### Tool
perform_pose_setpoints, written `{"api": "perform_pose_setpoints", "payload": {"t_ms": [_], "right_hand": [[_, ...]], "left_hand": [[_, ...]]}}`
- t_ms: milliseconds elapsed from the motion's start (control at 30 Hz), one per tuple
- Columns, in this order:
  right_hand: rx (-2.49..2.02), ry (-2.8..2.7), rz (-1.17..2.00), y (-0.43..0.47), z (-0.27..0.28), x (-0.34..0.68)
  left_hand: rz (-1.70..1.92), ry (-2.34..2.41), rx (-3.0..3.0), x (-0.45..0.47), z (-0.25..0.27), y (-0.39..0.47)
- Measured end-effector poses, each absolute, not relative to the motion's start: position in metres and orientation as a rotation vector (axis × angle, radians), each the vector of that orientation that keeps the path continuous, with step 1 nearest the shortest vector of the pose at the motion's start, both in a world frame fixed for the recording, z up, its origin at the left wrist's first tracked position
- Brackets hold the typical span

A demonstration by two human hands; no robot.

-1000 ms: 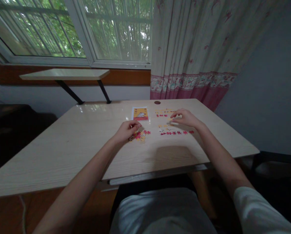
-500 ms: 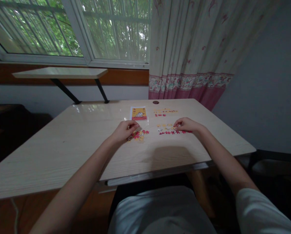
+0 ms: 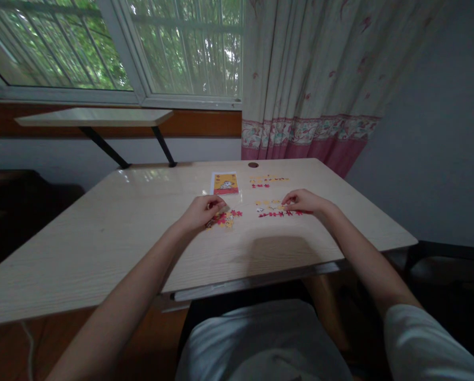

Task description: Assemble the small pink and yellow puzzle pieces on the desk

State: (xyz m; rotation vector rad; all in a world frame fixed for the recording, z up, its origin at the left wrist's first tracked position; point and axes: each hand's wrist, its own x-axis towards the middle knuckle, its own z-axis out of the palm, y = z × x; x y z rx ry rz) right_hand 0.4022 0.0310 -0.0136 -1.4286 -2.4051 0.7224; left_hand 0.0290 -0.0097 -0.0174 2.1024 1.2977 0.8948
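My left hand is closed, thumb and fingers pinched together, above the left edge of a loose pile of jigsaw puzzle pieces in red, yellow and white. Whatever sits in that pinch is too small to make out. To the right, my right hand pinches at a small puzzle piece in the middle of some sorted rows, its fingertips down at the table. Yellow pieces form the row behind, and a row of red pieces runs in front, partly under the hand.
A picture card with a white animal on yellow and red lies behind the pile. More sorted pieces lie farther back, near a round cable hole. A raised shelf stands at the table's back left; a curtain hangs behind.
Both hands keep nearly the same pose and place. The view has shifted very slightly, and no piece has plainly moved.
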Motion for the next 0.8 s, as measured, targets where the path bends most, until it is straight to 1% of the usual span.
{"api": "perform_pose_setpoints", "payload": {"t_ms": [133, 267, 367, 500, 600, 800], "right_hand": [[-1.448, -2.334, 0.752, 0.026, -0.008, 0.4], [-1.393, -2.329, 0.718, 0.019, -0.002, 0.385], [-1.239, -2.444, 0.654, 0.014, -0.001, 0.361], [-0.895, -2.677, 0.479, 0.002, -0.003, 0.32], [-0.712, -2.779, 0.384, -0.008, -0.006, 0.292], [-0.693, -2.793, 0.306, -0.017, -0.017, 0.255]], "left_hand": [[0.876, 1.311, 2.134, 0.028, -0.016, -0.009], [0.792, 1.33, 2.235, 0.026, -0.011, -0.009], [0.691, 1.354, 2.342, 0.025, -0.006, -0.01], [0.549, 1.343, 2.464, 0.023, -0.002, -0.01], [0.506, 1.315, 2.497, 0.021, -0.004, -0.009], [0.547, 1.353, 2.505, 0.017, -0.007, -0.005]]}}
